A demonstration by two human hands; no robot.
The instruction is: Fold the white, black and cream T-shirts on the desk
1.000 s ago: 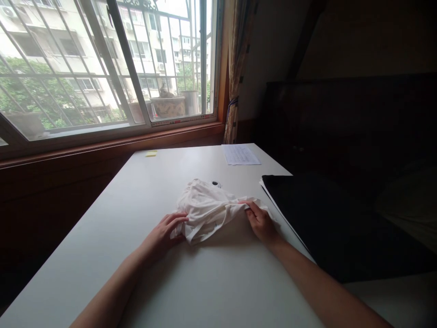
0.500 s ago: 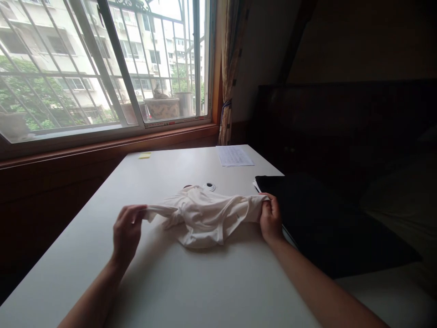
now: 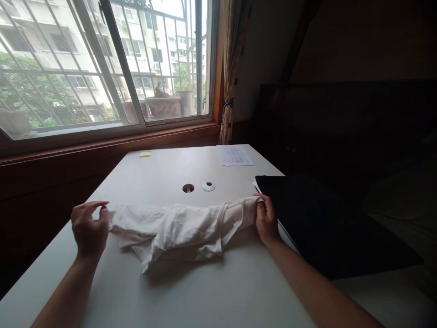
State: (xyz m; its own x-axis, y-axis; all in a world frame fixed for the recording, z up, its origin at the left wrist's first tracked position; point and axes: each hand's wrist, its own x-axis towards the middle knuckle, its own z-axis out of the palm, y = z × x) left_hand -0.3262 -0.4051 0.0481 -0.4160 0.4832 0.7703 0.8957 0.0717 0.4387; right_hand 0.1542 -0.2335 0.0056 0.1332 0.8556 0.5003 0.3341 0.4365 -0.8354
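Observation:
A crumpled white shirt [image 3: 191, 230] lies stretched sideways across the white table [image 3: 205, 296], with a ribbed band and a small dark mark toward its right end. My right hand [image 3: 267, 221] is closed on that right end, the thumb on top and the edge slightly raised. At the opposite end my left hand [image 3: 90, 228] is beside the fabric, against its edge. A gap shows between its thumb and forefinger, and its lower fingers are partly hidden. The shirt's near flap points toward me.
Behind the shirt are a round hole [image 3: 188, 188] in the tabletop and a white round cap [image 3: 208, 186]. Printed papers [image 3: 235, 155] and a yellow sticky note [image 3: 145, 154] lie at the far edge. A black cloth [image 3: 327, 228] covers the right side.
My left hand has moved left and toward me, its fingers loosening from the shirt. The shirt is spread wider and nearer, uncovering the table hole. My right hand has barely shifted.

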